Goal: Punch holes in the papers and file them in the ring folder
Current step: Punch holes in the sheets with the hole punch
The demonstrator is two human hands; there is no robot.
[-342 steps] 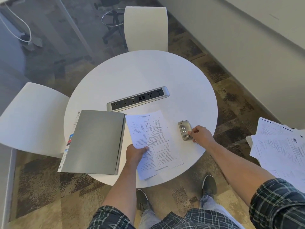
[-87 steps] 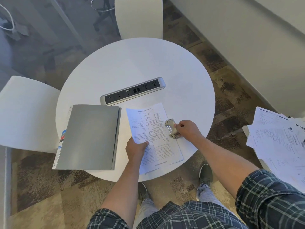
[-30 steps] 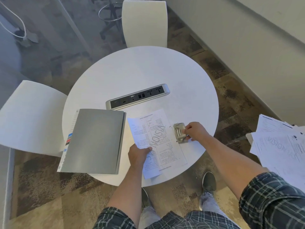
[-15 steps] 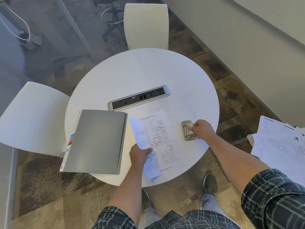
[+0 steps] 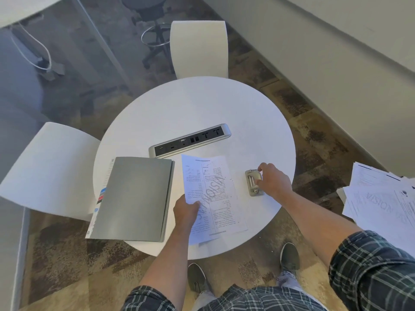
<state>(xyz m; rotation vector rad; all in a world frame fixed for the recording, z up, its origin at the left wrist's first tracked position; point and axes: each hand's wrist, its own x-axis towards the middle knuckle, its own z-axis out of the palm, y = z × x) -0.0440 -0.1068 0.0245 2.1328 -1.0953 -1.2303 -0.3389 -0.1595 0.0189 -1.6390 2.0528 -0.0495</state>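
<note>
Now the left hand pinches the near left edge of the papers on the round table. Right of the papers, the right hand grips the hole punch, which a second ago sat on their edge and is now apart. Their watermark reads "VISION", upside down. Left of the papers lies the closed ring folder.

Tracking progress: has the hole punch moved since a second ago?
Yes: the hole punch moved right, off the paper, farther past the socket strip's right end.
</note>
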